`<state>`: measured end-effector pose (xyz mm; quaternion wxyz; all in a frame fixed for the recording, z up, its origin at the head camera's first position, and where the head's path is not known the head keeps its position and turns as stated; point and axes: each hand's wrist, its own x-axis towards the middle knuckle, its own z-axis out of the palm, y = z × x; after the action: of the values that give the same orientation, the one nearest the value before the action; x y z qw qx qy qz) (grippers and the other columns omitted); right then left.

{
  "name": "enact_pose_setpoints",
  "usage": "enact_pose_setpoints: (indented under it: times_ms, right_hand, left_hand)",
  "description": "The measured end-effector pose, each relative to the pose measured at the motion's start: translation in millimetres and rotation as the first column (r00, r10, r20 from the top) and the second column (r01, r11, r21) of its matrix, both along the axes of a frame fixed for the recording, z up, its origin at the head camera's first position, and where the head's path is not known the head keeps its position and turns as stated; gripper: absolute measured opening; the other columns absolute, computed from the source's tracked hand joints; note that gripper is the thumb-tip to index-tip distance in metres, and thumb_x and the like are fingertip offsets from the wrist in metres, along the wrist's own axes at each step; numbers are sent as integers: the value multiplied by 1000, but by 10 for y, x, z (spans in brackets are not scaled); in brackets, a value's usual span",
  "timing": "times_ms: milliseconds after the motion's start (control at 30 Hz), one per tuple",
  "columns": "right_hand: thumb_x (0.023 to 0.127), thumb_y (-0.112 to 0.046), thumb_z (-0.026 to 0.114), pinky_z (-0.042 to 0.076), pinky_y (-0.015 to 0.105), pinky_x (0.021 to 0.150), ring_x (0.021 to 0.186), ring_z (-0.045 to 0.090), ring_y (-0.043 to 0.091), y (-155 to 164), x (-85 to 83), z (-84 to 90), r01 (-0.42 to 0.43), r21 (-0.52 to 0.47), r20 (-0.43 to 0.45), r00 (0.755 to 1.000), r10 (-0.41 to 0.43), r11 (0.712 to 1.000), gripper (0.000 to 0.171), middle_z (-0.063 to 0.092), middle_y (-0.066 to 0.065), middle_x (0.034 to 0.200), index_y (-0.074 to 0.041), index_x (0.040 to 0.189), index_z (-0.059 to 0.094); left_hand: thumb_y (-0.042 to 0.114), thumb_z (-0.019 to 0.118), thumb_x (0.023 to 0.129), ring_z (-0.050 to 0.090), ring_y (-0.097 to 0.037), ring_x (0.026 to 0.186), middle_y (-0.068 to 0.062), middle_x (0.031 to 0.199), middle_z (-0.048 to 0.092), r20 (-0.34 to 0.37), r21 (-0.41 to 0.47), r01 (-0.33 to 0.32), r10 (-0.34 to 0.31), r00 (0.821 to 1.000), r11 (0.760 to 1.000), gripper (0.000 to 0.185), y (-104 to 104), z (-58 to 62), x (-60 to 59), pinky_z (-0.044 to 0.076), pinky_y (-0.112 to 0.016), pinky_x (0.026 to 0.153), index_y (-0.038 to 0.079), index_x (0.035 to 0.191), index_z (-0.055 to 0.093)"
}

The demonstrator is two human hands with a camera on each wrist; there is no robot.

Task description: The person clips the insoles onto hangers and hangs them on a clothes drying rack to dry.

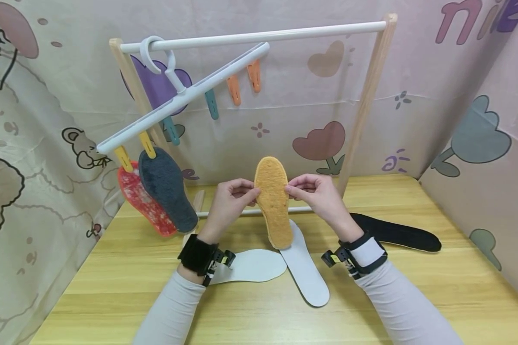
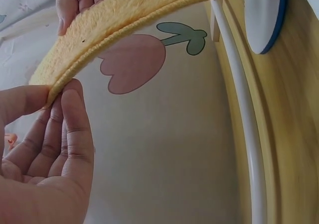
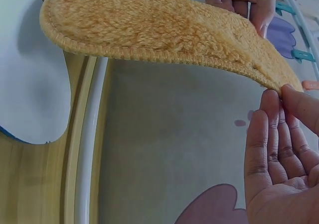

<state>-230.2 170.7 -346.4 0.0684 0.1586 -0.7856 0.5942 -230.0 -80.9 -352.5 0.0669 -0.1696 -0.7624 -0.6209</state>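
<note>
I hold an orange fleece insole (image 1: 273, 201) upright above the table, between both hands. My left hand (image 1: 249, 192) pinches its left edge, thumb in front and fingers behind. My right hand (image 1: 291, 189) pinches the right edge opposite. In the left wrist view, thumb and fingers of the left hand (image 2: 56, 93) close on the insole's rim (image 2: 124, 15). The right wrist view shows the right hand (image 3: 282, 90) pinching the insole (image 3: 149, 20) near its narrow end. The insole's lower tip hangs just over a white insole (image 1: 307, 270).
A wooden rack with a white top rail (image 1: 259, 36) stands behind. On it hangs a tilted white clip hanger (image 1: 181, 96); a grey insole (image 1: 167, 194) and a red insole (image 1: 143, 200) hang from its yellow clips. Another white insole (image 1: 252, 266) and a black insole (image 1: 399, 233) lie on the table.
</note>
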Motion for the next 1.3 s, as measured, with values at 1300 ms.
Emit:
enact_pose_setpoints:
  times_ms: [1300]
  right_hand:
    - [98,-18,81,63,23,75,79,76,10,-285,-119,-7,-60,81,-1,998,60,995,18,82,14,93,-2,104,78]
  left_hand:
    - [15,76,101,73,-14,79,-12,97,77,-22,-87,-62,60,998,994,15,-341,17,22,65,-30,78,2,109,77]
